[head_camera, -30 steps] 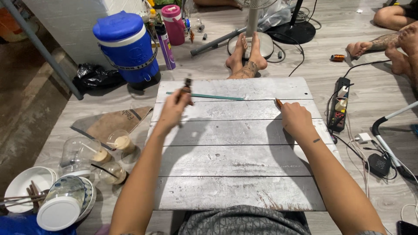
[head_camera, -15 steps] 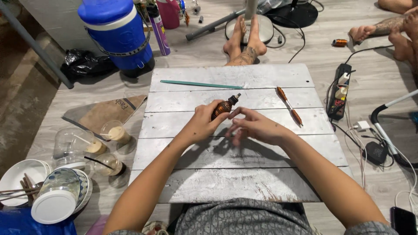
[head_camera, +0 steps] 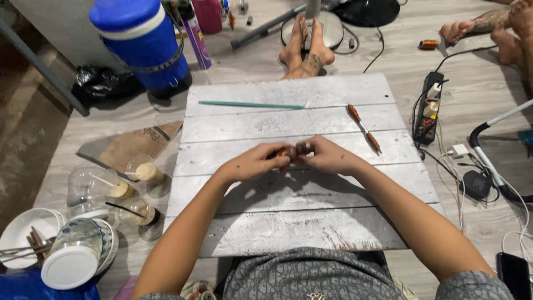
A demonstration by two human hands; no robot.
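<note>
Both my hands meet over the middle of a grey wooden board [head_camera: 311, 222]. My left hand [head_camera: 252, 163] and my right hand [head_camera: 328, 156] together grip a small brown cylindrical part [head_camera: 293, 150] with a dark end, held between the fingertips just above the planks. A thin teal rod [head_camera: 251, 104] lies across the far plank. An orange-handled tool [head_camera: 364, 128] lies slanted on the board to the right of my hands.
A blue water cooler [head_camera: 141, 41] and a purple spray can [head_camera: 195, 33] stand beyond the board at left. Plastic cups [head_camera: 141, 169], bowls [head_camera: 25, 233] and a brown bag [head_camera: 130, 145] sit left. A power strip [head_camera: 429, 108] and cables lie right. Another person's feet [head_camera: 305, 47] rest beyond the board.
My hands came back from the far edge of the board to its middle and closed together on the small brown part. The orange-handled tool now lies free on the board.
</note>
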